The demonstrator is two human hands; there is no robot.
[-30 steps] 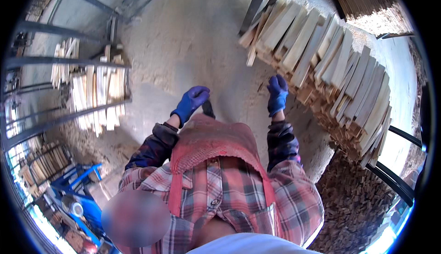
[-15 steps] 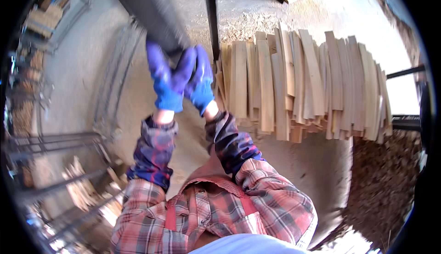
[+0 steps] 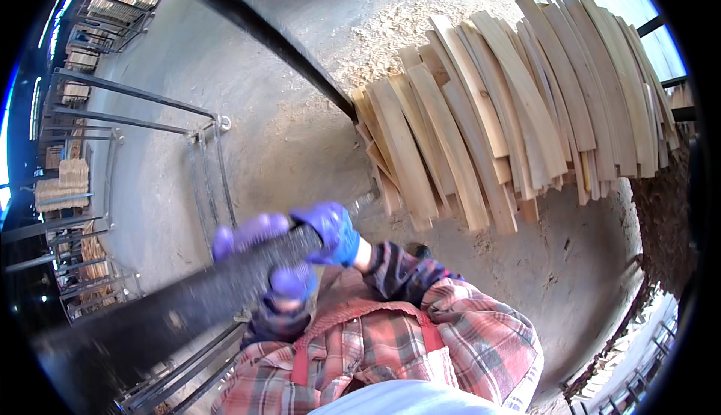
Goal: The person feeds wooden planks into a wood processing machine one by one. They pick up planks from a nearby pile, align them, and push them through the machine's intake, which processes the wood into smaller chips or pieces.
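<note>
Dark steel ran across my view: a long flat metal bar (image 3: 180, 302) slanted from the lower left up to the gloves, blurred, and I could not tell where its far end rested. To the left of the bar stood wire racks (image 3: 82, 190) loaded with pale wood. My left hand (image 3: 259, 253), in a purple glove, was wrapped around the bar, thumb beneath, fingers over the top edge. Just right of it my right hand (image 3: 330, 231) was also clamped on the bar's upper end, the two set close together, I judged, to steady its weight. Right of the bar, well apart, a fanned stack of wooden slats (image 3: 511, 114) lay on the sawdusted concrete floor (image 3: 300, 129).
</note>
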